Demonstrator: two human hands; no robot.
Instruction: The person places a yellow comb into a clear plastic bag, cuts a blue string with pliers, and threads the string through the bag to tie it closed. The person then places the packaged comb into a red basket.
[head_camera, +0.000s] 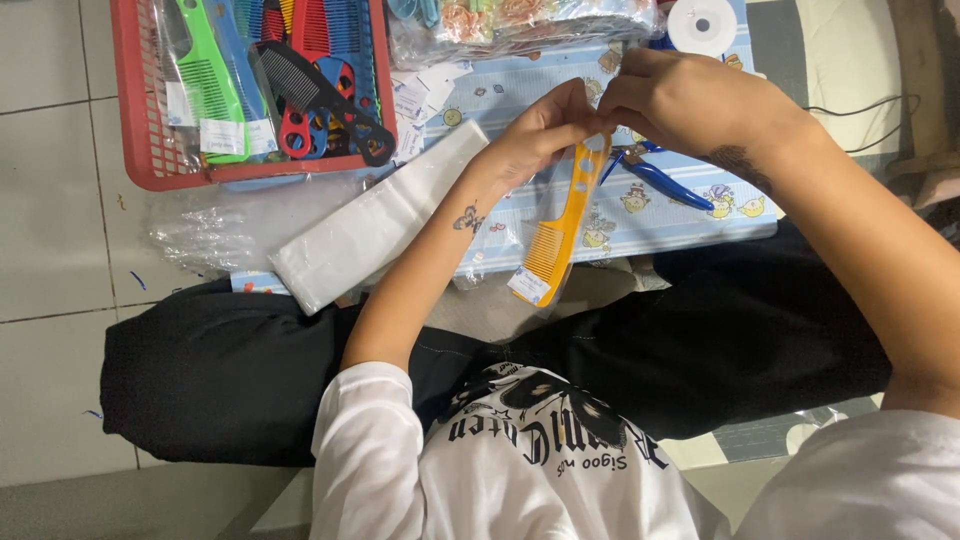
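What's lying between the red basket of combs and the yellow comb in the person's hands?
In the head view, a flat stack of white plastic sleeves lies between the red basket and the yellow comb.

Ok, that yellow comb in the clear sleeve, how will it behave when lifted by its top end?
The yellow comb probably stays stiff: it hangs straight from both hands. It looks light, held by fingertips only. Its glossy clear sleeve may be slippery, so it could slide.
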